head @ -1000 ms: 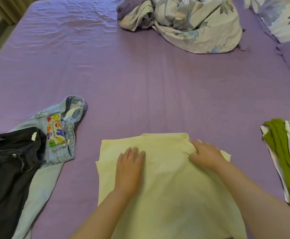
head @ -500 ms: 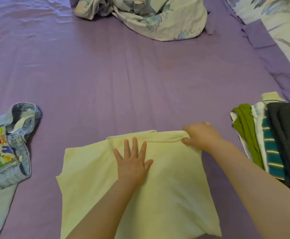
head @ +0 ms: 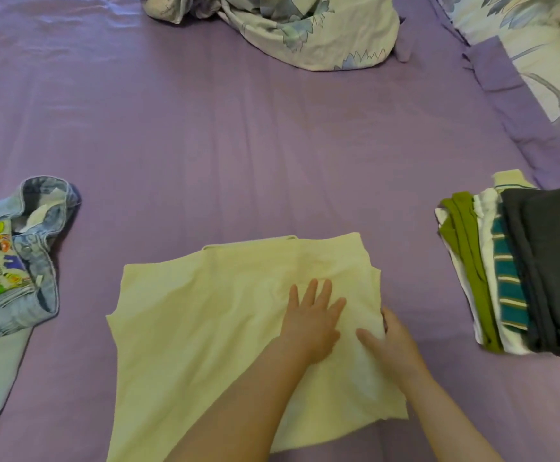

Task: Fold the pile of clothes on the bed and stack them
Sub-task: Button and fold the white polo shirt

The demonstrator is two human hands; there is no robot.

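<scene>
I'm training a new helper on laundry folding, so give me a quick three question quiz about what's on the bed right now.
1. True or false: the left hand lies flat on the pale yellow garment.
2. What is the right hand doing? A) resting on the purple sheet B) gripping the garment's right edge C) lifting the light blue jeans
3. On which side of the garment is the folded stack?

Key: 1 true; 2 B; 3 the right.
</scene>
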